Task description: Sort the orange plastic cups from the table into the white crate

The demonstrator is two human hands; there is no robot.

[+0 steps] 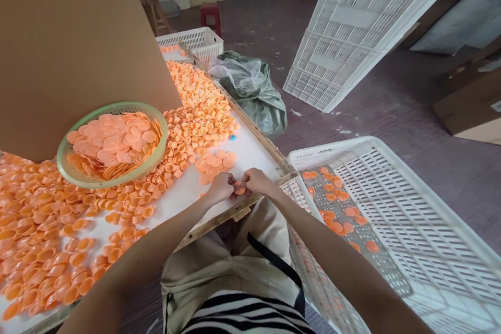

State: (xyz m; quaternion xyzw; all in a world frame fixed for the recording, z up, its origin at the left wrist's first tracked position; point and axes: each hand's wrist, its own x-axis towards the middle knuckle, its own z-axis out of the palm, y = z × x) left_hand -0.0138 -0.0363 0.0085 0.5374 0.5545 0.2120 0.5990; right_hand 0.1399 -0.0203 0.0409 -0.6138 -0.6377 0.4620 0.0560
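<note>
My left hand (221, 187) and my right hand (257, 181) meet at the wooden table edge, fingers closed around a small orange plastic piece (240, 188). Its exact shape is partly hidden by my fingers. Just beyond my hands lies a small pile of flat orange discs (215, 163) on the white tabletop (178, 188). To the left, a pale green basket (156, 164) is heaped with more orange discs (111, 138). Many small orange cup-shaped caps (50, 261) are spread over the table around the basket.
A large white crate (422, 195) with some orange pieces inside stands at my right. Behind it rises a tilted stack of white crates (344, 26). A green sack (266, 102) leans by the table's far side. A cardboard panel (78, 36) blocks the left.
</note>
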